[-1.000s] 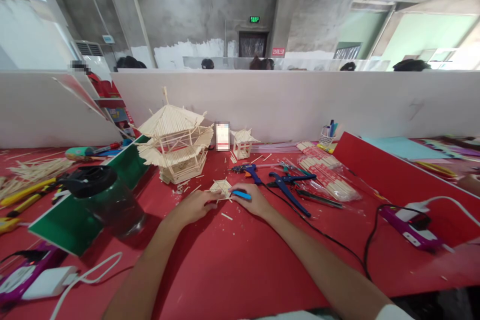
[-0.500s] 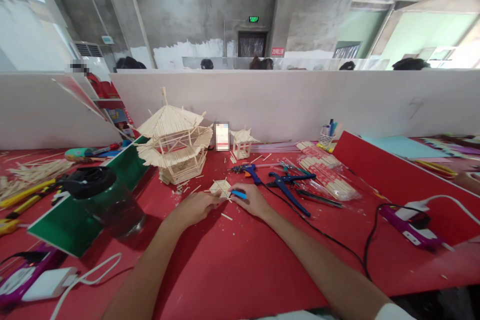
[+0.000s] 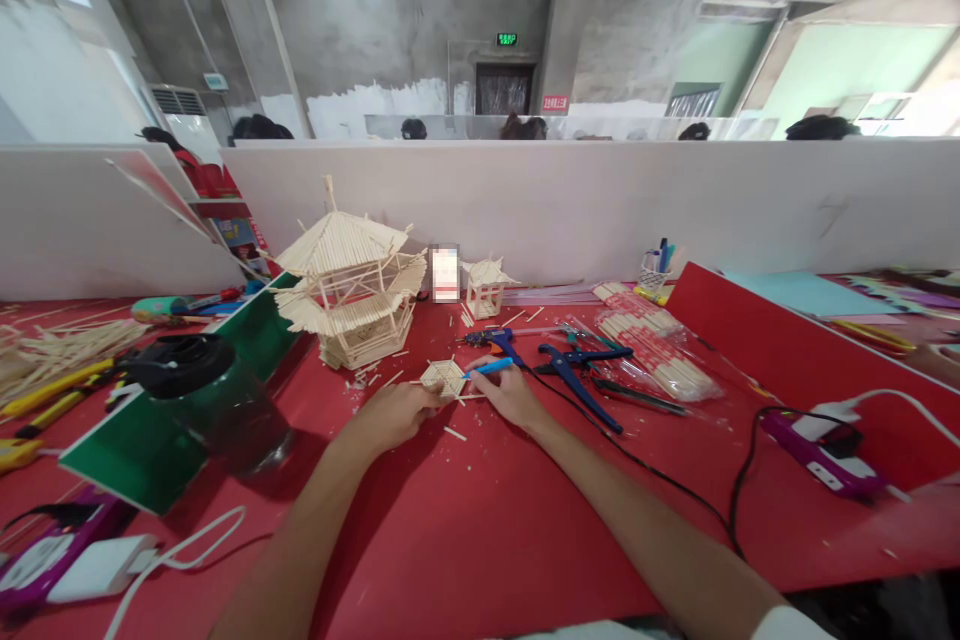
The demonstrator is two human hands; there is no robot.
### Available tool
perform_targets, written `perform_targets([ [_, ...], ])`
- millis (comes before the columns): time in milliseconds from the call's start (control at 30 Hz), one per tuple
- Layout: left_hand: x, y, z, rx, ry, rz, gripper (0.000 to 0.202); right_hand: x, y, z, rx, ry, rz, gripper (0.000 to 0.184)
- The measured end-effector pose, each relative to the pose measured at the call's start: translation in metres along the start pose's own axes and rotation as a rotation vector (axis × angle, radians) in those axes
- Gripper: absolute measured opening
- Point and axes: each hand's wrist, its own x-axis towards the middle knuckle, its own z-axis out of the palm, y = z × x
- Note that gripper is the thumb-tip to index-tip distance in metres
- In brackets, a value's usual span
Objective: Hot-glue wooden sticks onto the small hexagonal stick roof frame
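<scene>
A small flat hexagonal piece made of thin wooden sticks (image 3: 442,377) lies on the red table (image 3: 480,510). My left hand (image 3: 394,412) rests beside it with its fingertips pressed on its near left edge, fingers closed together. My right hand (image 3: 511,390) is closed around a slim blue tool (image 3: 489,368), whose tip points left at the piece's right edge. Loose stick offcuts lie around both hands.
A large stick pagoda (image 3: 346,275) and a small one (image 3: 486,286) stand behind. A blue glue gun (image 3: 496,340), blue pliers (image 3: 577,378) and bagged sticks (image 3: 652,340) lie to the right. A dark jar (image 3: 202,400) and green board (image 3: 150,440) sit left. Power strips (image 3: 821,450) and cables lie near the front.
My right hand has lifted the blue tool from lying flat near the table to an angled grip, with its tip now at the hexagonal piece. My left hand has stayed put.
</scene>
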Motion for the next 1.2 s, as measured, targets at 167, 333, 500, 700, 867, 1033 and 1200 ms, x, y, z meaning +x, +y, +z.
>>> perform_targets([
  [167,0.0004,0.0019,-0.0015,0.009,-0.006,-0.009,0.049,0.0002,0.0052,0.0014,-0.021,-0.058,0.002,0.022],
  [333,-0.0003,0.0040,-0.0022,0.004,0.003,-0.014,0.050,-0.0002,0.0045,0.0017,-0.096,-0.066,-0.016,0.023],
  [500,0.0001,0.0032,-0.0004,0.019,0.013,-0.018,0.051,-0.0007,0.0030,0.0019,-0.122,-0.084,-0.030,0.022],
  [700,0.0011,0.0005,0.0017,0.007,0.017,-0.020,0.051,-0.0002,0.0021,0.0021,-0.120,-0.092,-0.050,0.021],
  [867,0.0001,0.0035,-0.0005,-0.004,0.024,-0.017,0.047,-0.0004,0.0031,0.0024,-0.121,-0.098,-0.020,0.021],
  [1033,-0.0003,0.0048,-0.0015,-0.019,0.026,-0.033,0.046,-0.0005,0.0034,0.0020,-0.122,-0.101,-0.014,0.022],
  [1200,-0.0004,0.0043,-0.0004,-0.016,0.035,-0.017,0.044,-0.0001,0.0030,0.0014,-0.132,-0.103,-0.023,0.022],
])
